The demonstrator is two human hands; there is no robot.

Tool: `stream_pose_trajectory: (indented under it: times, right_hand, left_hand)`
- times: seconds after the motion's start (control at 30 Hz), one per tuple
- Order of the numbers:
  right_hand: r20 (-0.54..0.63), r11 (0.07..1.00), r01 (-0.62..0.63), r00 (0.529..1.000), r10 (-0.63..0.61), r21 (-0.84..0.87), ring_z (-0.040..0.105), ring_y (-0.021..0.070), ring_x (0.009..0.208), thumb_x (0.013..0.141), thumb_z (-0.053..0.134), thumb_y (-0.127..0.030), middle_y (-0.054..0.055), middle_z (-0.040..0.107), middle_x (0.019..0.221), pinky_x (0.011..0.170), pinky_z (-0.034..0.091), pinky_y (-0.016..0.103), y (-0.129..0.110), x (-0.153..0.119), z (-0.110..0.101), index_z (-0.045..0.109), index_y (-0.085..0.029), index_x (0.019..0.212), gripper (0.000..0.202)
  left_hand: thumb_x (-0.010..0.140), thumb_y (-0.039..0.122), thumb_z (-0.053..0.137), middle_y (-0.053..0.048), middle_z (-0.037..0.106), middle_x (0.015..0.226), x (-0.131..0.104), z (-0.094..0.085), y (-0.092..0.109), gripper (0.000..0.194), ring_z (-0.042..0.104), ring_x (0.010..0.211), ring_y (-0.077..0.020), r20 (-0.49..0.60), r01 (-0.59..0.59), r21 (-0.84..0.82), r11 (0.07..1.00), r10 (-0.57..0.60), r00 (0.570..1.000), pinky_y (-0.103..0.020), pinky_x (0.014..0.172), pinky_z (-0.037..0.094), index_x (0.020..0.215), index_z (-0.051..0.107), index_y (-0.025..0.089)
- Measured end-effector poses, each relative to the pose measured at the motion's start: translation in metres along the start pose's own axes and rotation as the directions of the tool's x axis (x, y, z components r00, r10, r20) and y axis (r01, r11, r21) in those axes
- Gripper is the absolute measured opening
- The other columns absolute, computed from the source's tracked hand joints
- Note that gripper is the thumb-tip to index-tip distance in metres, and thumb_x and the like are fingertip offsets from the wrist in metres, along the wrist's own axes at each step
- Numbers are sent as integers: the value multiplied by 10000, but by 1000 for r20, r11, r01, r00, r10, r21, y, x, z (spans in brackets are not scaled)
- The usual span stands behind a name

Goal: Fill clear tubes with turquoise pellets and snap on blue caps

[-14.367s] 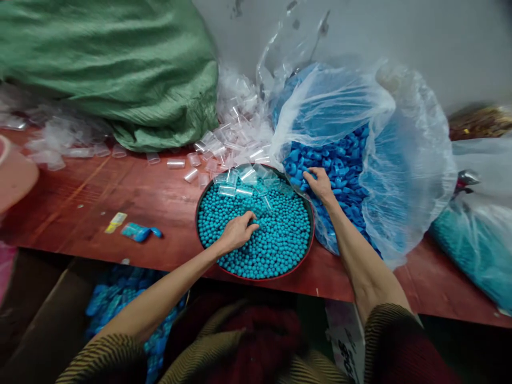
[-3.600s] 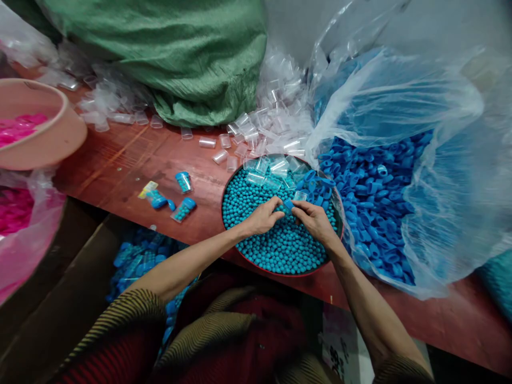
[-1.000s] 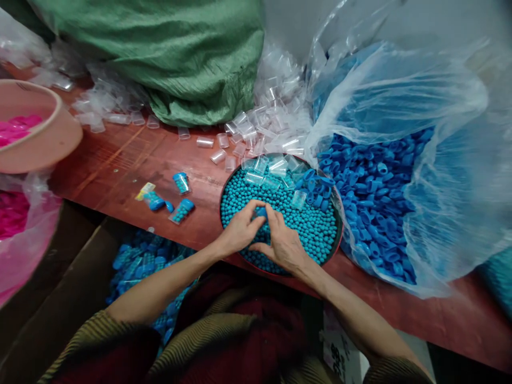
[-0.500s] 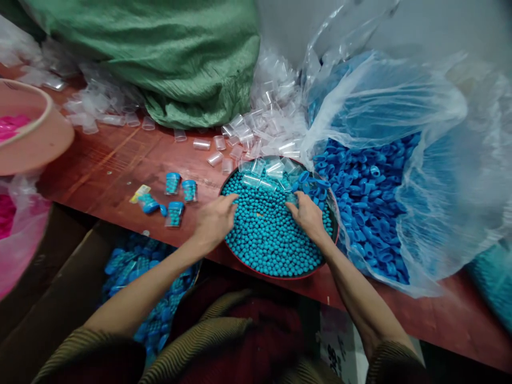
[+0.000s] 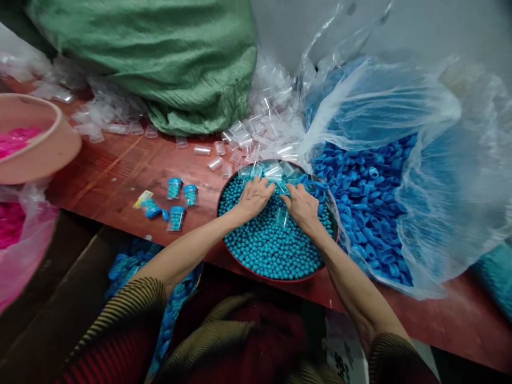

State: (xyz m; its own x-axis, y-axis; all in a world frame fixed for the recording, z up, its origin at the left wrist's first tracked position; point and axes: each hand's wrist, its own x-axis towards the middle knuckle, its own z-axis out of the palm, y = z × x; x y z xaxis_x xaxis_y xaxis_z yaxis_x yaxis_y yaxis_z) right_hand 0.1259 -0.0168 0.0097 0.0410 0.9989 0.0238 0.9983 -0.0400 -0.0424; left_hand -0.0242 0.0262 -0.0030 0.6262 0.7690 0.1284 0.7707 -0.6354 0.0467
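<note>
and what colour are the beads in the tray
The beads are turquoise blue, seen best in the head view.

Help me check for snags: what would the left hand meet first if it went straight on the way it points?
Probably the clear tubes at the far side of the pan, just beyond the left hand; depth is unclear, so they may be touching.

My sleeves (image 5: pixel 123 306): dark red and olive, dark stripes | beads (image 5: pixel 272 253): turquoise | round tray rim (image 5: pixel 280 280): red | tubes (image 5: pixel 240 130): colourless, clear | caps (image 5: pixel 366 210): deep blue | sack (image 5: pixel 160 64): green | my worktop (image 5: pixel 108 173): reddish brown | tub (image 5: pixel 44 156): pale pink | pieces in tub (image 5: pixel 18 140): magenta | wall (image 5: pixel 420 26): grey
</note>
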Motion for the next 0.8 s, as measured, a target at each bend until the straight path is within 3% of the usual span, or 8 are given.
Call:
stream_pose_trajectory:
  times: [0.13,0.2,0.3,0.4,0.57,0.67,0.8]
  right_hand:
    - [54,993,102,994,-98,-67,633,223,884,911,447,-344,111,625,1102,584,385,256,3,16,3,574,-174,1121,298]
    - [94,993,121,989,-119,-18,626,224,919,922,411,-295,108,643,1071,639,405,259,12,14,4,582,-170,1096,274]
    - [164,986,85,981,-108,143,630,219,914,917,403,-262,95,678,999,715,428,268,33,-1,3,527,-168,1214,335]
    - [213,971,43,972,-95,236,640,216,874,898,434,-260,75,691,967,742,445,283,48,-19,4,478,-190,1291,402]
    - [142,984,47,987,-71,170,617,232,937,872,468,-278,110,634,1072,785,464,306,49,-35,12,617,-178,1065,263]
    - [109,984,83,989,-101,160,609,233,956,862,456,-224,122,625,1058,802,471,306,47,-36,15,587,-150,1146,321]
    - [119,964,96,985,-128,246,626,219,884,839,480,-201,74,662,991,773,484,315,54,-40,9,516,-214,1282,445]
  left_hand:
    - [924,157,317,-109,585,945,-3,-3,-1,257,516,955,-247,34,-18,10,1000,18,999,-316,693,407,985,567,147]
    - [919,140,314,-102,589,945,-10,-8,-3,256,531,942,-238,60,48,6,999,-48,997,-310,686,409,976,563,152]
    - [919,145,316,-97,589,991,-22,-18,-4,261,555,935,-231,108,191,-16,981,-188,976,-303,683,418,1013,559,162]
    - [928,164,308,-123,572,1051,-30,-25,9,283,573,941,-236,100,294,-38,955,-290,952,-303,683,430,1089,541,153]
    - [889,443,464,-120,603,1025,-27,-18,48,350,619,903,-255,260,216,-226,950,-154,953,-335,722,471,1057,564,154]
    - [851,417,534,-125,623,1027,-19,-6,58,365,630,925,-270,324,199,-298,934,-97,941,-352,751,483,1090,546,141]
    - [852,319,515,-100,622,1037,-18,0,51,272,629,941,-265,332,203,-361,910,-78,940,-355,765,486,1090,548,191]
